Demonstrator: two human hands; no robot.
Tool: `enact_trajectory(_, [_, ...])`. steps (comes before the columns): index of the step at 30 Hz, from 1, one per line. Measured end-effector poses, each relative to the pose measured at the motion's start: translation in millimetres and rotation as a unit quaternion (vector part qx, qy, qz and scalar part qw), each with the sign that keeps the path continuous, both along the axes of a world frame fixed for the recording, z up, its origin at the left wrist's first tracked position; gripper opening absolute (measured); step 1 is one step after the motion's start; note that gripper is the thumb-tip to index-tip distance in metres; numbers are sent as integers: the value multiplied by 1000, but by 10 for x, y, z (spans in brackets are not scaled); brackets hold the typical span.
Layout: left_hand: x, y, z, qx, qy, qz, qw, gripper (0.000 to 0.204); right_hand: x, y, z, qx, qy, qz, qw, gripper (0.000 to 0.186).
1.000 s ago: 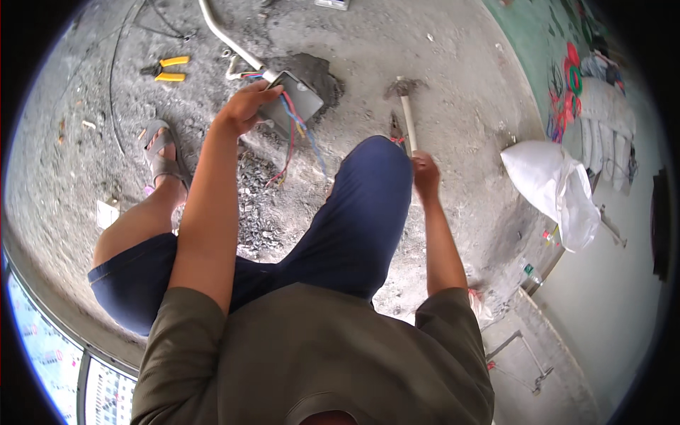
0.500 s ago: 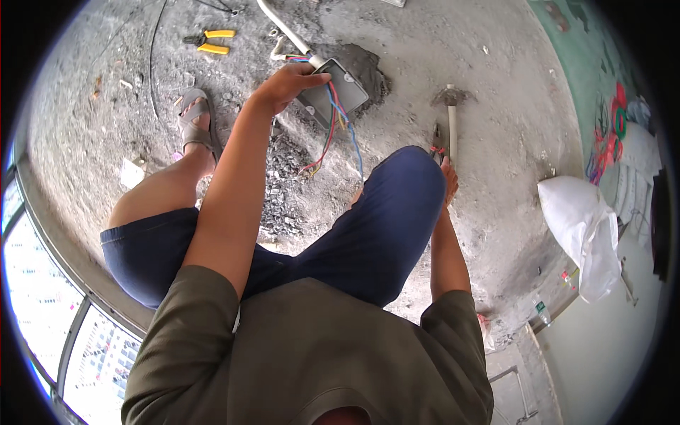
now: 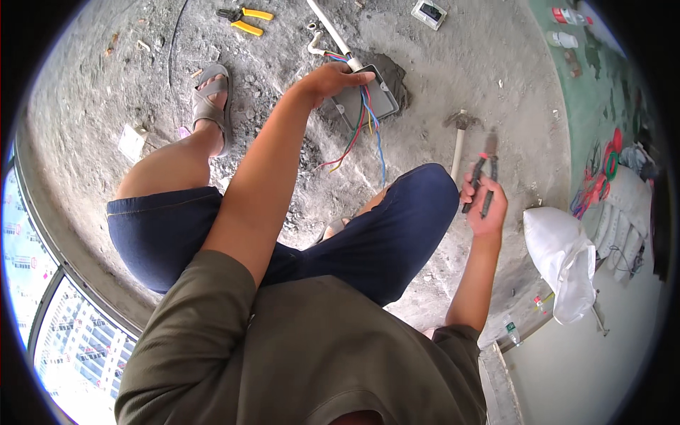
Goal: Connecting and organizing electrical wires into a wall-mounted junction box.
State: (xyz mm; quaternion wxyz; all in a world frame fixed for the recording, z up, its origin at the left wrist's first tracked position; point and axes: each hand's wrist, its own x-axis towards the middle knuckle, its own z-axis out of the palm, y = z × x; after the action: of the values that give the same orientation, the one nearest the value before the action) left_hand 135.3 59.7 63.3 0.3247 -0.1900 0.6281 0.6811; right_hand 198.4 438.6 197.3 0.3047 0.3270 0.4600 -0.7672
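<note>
pliers (image 3: 484, 155), just moved: up from the floor (image 3: 510, 99), where half a second ago they lay beside the hammer, and into the right grip.
what that means: as i judge it, both hands are now taken up, one with the box and one with a tool.
yellow-handled tool (image 3: 257, 13): on the floor, on the side toward its left edge, handles splayed, well apart from either hand.
white pipe (image 3: 329, 28): comes from the far side of the floor and ends at the box.
left grip (image 3: 333, 81): closed on the left rim of the box, thumb laid over it, the other fingers mostly hidden.
grey box (image 3: 382, 99): hollow side up, midway between the floor's left and right edges, beside a dark patch; whether it is lifted i cannot tell.
coloured wires (image 3: 379, 134): red, yellow and blue ends trail from the box, free of both hands.
hammer (image 3: 460, 142): flat on the floor, right of the box, just beside the pliers.
right grip (image 3: 487, 205): curled round the handles, which stand a little apart; the jaws are too blurred to read.
white sack (image 3: 556, 248): near the floor's right edge.
differs from earlier: the right hand, then partly behind the knee, is in plain sight; the left hold is unchanged.
</note>
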Motion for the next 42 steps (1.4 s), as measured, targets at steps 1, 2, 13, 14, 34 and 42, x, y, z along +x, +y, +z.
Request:
enact_trajectory(1, [-22,-15,-10,-25,5,5,1000,54,-22,-198,246,-3,5,5,1000,36])
enact_trajectory(2, [-41,9,-26,-42,6,6,999,56,-26,-366,481,9,50,-4,999,36])
enact_trajectory(13, [-9,169,100,41,-39,117,992,45,808,-1677,749,-168,-135,178,960,49])
enact_trajectory(14, [0,162,122,40,-40,120,991,45,839,-1722,702,-168,-137,180,959,49])
enact_trajectory(34, [29,126,67,63,-40,117,990,44,871,-1880,444,-194,-148,85,966,47])
enact_trajectory(42, [23,109,-5,49,-41,108,992,45,931,-1845,294,-219,-150,72,961,46])
